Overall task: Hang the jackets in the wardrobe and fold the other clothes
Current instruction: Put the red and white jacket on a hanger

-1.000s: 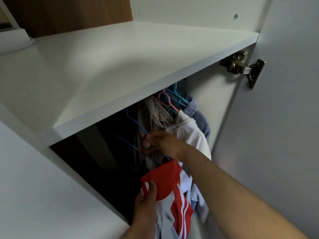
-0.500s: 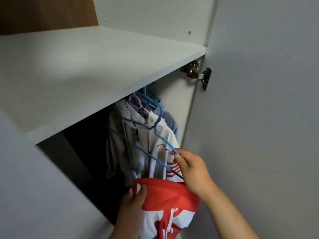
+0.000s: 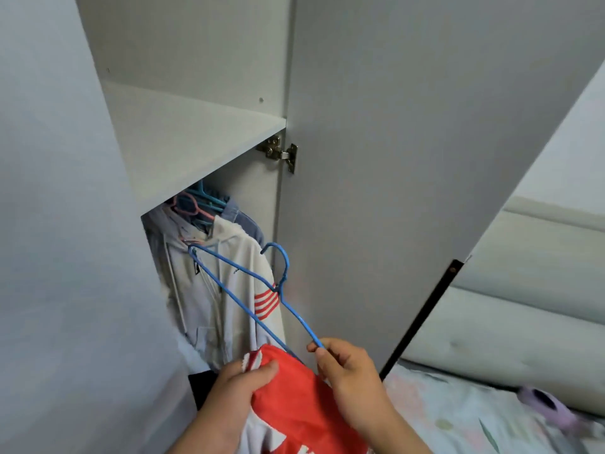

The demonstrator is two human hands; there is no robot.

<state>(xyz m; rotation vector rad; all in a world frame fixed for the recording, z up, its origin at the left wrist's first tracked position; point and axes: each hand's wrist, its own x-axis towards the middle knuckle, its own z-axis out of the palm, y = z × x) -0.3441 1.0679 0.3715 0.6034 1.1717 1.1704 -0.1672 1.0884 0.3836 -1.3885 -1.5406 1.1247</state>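
Observation:
My right hand [image 3: 348, 376] pinches one end of a blue wire hanger [image 3: 242, 291], held free in front of the open wardrobe with its hook up. My left hand [image 3: 237, 388] grips the collar of a red and white jacket [image 3: 294, 407] just below the hanger. Inside the wardrobe a white hooded jacket [image 3: 229, 283] with red stripes, a grey zip jacket [image 3: 183, 290] and a denim jacket [image 3: 245, 221] hang from pink and blue hangers [image 3: 196, 204]. The rail is hidden under the shelf.
A white shelf [image 3: 183, 142] spans the wardrobe above the hanging space. The open door [image 3: 409, 158] stands at the right, its hinge [image 3: 281, 152] near the shelf. A bed with a floral sheet [image 3: 474, 417] and a padded headboard [image 3: 523, 306] lies beyond the door.
My right hand has drawn the blue hanger out of the wardrobe, toward me. The view has pulled back and turned right, bringing the bed into sight. My left hand keeps hold of the red jacket.

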